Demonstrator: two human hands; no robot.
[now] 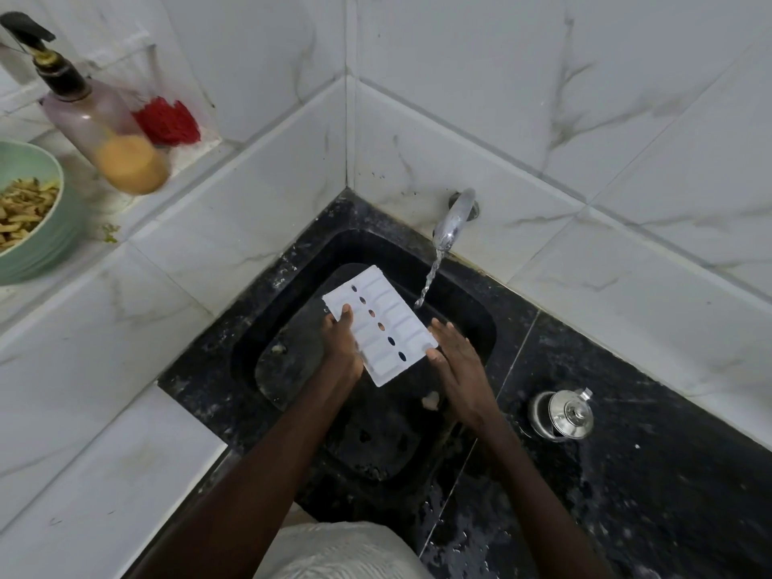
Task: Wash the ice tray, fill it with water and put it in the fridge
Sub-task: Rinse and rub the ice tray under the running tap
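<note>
A white plastic ice tray [382, 323] with two rows of cells and a line of oval holes down its middle is held over the black sink [292, 286]. My left hand [340, 348] grips its left long edge, thumb on top. My right hand [453, 357] holds its near right corner with the fingertips. A chrome tap [453, 219] on the marble wall runs a thin stream of water [430, 282] that falls just past the tray's far right edge.
A small steel lidded pot [562, 415] stands on the wet black counter to the right. On the raised marble ledge at left are a pump soap bottle [100, 119], a red scrubber [167, 121] and a green bowl [50, 227] of food scraps.
</note>
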